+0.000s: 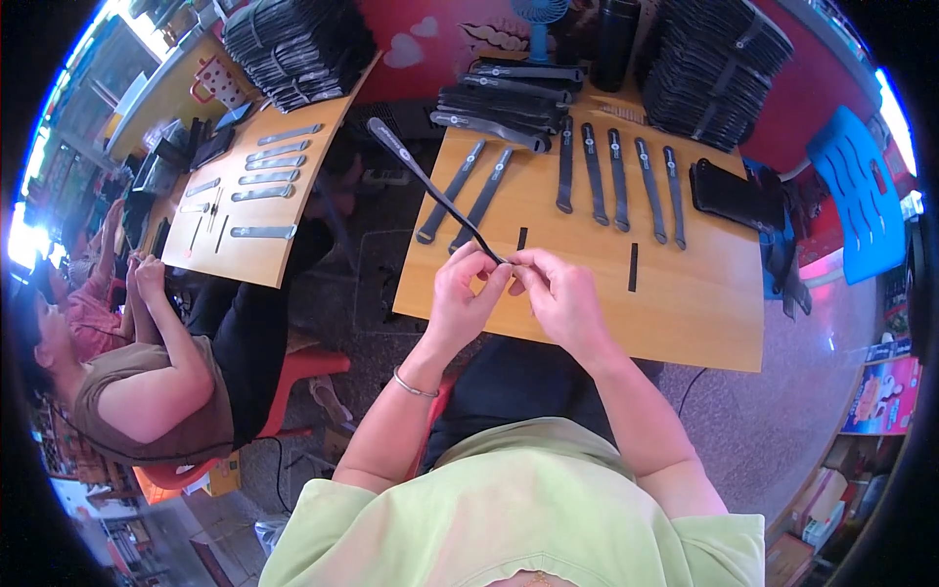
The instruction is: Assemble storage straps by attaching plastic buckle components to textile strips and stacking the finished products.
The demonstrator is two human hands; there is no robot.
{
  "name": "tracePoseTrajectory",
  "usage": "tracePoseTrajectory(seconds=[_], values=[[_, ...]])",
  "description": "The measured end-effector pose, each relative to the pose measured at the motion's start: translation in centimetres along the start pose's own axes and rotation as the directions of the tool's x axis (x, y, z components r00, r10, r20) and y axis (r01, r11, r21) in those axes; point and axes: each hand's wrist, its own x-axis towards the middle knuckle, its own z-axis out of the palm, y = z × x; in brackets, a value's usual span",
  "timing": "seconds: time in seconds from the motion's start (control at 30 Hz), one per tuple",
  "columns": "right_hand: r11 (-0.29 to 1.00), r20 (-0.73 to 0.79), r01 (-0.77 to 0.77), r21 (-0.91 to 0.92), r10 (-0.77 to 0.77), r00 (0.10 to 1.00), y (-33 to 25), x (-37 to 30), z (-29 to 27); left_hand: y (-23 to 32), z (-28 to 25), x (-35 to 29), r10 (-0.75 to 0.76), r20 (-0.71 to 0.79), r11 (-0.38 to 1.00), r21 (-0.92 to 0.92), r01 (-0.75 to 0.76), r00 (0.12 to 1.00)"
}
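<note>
A long dark grey strap [430,189] with a rounded, pale-marked end slants up to the left from my fingers. Its near end is pinched between the fingertips of my left hand [466,295] and my right hand [562,301], which meet above the near part of the wooden table [704,308]. The fingers hide that near end. Just beyond my left hand lie two similar straps [481,201]. Farther right, several more straps [619,181] lie side by side. Two short black strips [634,267] are on the tabletop near my hands.
A pile of dark straps [504,108], a black bottle [614,44] and a tall banded black stack [719,73] occupy the table's far side. A black pouch-like item [736,194] lies at right, near a blue chair [856,196]. On the left, a person [161,391] sits at another table [259,254].
</note>
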Motion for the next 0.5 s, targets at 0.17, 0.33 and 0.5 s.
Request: tracePoseTrajectory(seconds=[0.17, 0.33, 0.5], values=[[0.993, -0.044, 0.119, -0.026, -0.120, 0.992, 0.8, 0.7, 0.1, 0.6, -0.6, -0.1, -0.078, 0.060, 0.995, -0.060, 0.081, 0.995], [0.966, -0.024, 0.218, -0.140, -0.224, 0.974, 0.0, 1.6, -0.7, 0.5, -1.8, -0.7, -0.198, 0.176, 0.944, -0.229, 0.236, 0.964], [0.889, -0.039, 0.352, -0.293, -0.379, 0.925, -1.0, 1.8, -0.8, 2.3, -3.5, -0.4, -0.262, 0.317, 0.882, -0.304, 0.359, 0.912]])
